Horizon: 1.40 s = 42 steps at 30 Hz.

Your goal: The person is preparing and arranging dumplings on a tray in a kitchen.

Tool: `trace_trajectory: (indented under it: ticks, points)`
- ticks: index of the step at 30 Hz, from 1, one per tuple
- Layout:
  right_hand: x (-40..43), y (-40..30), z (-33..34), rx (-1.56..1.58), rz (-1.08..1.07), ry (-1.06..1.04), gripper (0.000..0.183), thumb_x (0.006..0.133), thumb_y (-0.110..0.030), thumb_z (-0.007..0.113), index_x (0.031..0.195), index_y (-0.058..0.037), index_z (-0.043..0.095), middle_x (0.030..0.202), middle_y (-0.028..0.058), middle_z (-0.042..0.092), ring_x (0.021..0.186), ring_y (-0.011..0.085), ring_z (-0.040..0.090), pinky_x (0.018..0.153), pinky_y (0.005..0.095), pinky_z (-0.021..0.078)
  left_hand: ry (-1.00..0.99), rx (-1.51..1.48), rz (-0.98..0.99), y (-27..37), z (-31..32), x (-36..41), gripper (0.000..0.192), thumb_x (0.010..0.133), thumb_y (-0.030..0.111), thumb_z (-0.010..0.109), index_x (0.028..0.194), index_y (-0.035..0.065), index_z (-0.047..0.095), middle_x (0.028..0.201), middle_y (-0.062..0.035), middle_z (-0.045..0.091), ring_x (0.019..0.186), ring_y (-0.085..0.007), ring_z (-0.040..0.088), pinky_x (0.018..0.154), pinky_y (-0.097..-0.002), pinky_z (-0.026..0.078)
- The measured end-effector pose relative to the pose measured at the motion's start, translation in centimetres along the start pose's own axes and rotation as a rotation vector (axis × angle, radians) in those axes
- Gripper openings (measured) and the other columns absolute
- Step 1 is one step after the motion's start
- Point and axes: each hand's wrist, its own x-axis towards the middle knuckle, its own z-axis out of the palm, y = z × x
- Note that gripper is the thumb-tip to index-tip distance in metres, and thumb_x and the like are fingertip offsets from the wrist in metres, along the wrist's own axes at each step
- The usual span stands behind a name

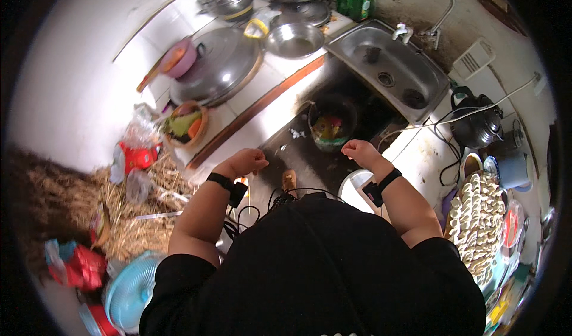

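My left hand (248,161) hangs over the dark floor with its fingers curled in, and nothing shows in it. Across from it, my right hand (361,152) is also loosely closed, with no object visible in its fingers. Between and beyond them a dark bucket (338,144) with scraps at its bottom stands on the floor below the sink. Below my right wrist is a white round-topped container (355,186). Both wrists wear black straps with small devices.
A steel sink (357,45) is set ahead on the right. Along the left counter sit a large wok lid (219,68), a steel bowl (295,41) and a vegetable basket (203,132). Straw (129,228) covers the left floor. At right are a black kettle (478,121) and rows of dumplings (476,224).
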Motion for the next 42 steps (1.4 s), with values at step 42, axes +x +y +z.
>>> trace_trajectory:
  ticks: [42]
  points:
    - [16.9,0.6,-43.2,-0.574,0.170,1.136,0.066,0.086,-0.029,0.057,0.141,-0.0036,0.031,0.142,0.0153,0.038,0.129,0.0332,0.038,0.107,0.0371,0.0342,-0.467,-1.402,-0.082,38.9,-4.5,55.0,0.030,0.097,0.017,0.042,0.112,-0.0084,0.046,0.111,-0.0210,0.054,0.102,-0.0343,0.055,0.098,-0.0467,0.045]
